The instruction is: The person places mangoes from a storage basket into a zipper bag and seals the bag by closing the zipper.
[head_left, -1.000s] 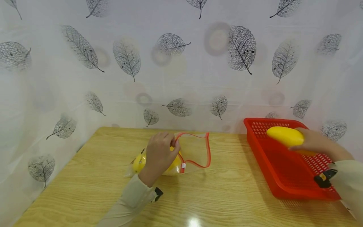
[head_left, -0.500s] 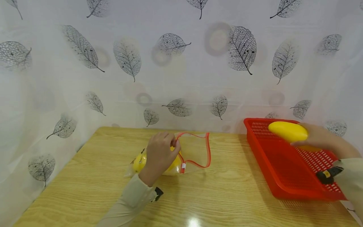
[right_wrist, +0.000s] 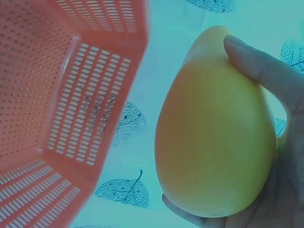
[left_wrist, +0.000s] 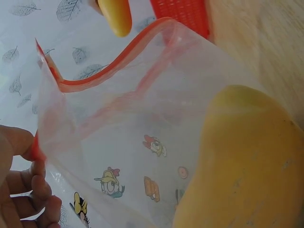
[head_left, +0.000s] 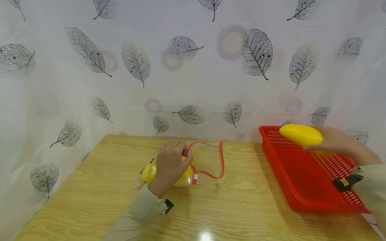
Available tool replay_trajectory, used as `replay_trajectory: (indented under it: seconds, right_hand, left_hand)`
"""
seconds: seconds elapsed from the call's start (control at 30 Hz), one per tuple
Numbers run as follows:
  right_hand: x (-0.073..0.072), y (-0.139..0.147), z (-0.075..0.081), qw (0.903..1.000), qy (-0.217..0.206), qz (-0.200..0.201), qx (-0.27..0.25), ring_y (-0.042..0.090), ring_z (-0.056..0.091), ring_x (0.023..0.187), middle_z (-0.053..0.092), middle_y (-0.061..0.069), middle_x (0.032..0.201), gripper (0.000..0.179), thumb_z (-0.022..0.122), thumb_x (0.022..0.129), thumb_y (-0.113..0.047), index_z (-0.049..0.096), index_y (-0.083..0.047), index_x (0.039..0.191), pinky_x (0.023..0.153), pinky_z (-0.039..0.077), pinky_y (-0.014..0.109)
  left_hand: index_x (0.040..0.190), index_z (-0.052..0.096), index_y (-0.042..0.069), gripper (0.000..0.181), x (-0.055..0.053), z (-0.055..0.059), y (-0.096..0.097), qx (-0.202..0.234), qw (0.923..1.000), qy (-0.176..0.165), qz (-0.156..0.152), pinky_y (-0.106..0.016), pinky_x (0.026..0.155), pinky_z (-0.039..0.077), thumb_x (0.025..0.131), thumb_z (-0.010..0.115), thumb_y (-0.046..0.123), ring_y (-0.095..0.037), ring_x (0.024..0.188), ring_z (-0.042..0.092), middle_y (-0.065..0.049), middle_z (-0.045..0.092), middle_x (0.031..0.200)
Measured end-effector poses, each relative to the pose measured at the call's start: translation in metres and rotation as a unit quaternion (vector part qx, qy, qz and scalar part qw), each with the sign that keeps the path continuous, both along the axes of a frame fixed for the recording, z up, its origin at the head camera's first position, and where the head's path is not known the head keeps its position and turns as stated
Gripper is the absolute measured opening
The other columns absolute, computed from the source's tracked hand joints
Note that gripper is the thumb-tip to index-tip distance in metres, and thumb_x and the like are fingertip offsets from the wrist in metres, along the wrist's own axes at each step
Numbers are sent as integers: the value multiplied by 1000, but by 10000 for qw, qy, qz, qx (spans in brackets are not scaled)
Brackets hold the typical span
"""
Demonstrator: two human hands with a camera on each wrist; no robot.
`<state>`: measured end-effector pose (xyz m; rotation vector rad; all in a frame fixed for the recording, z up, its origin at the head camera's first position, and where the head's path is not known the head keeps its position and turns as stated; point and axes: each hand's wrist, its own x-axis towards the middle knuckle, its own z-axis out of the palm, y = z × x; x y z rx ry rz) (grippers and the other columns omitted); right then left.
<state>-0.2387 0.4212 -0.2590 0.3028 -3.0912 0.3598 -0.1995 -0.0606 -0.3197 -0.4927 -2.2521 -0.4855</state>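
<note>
My left hand (head_left: 170, 162) pinches the red-edged rim of a clear zip bag (head_left: 208, 160) lying on the table, and the bag's mouth gapes to the right. Cartoon prints show on the bag's film in the left wrist view. Inside it lies yellow fruit, a mango (left_wrist: 247, 166) by its shape, partly covered by my hand in the head view. Above the red basket (head_left: 280, 177), my right hand (head_left: 337, 142) grips another smooth yellow mango (head_left: 301, 134). Thumb and fingers wrap its sides in the right wrist view.
The basket, with slotted walls, stands at the right end of the wooden table (head_left: 235, 207). A pale curtain (head_left: 193, 83) printed with leaves hangs behind the table and along its left side.
My right hand has risen slightly with the mango, shifting a little right and then back left above the basket. My left hand and the bag have stayed in place.
</note>
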Motion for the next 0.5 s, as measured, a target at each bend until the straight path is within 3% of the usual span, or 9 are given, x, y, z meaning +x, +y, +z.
replay_trajectory:
  seconds: [0.5]
  right_hand:
    - [5,-31,21,9999,86,56,-37,21,50,77,57,13,97,88,72,76,-45,31,-3,141,61,37,32]
  left_hand:
    - [60,48,13,27,-1,-1,1,-48,10000,82,-22,-26,57,35,77,68,15,-14,56,41,2,47,58]
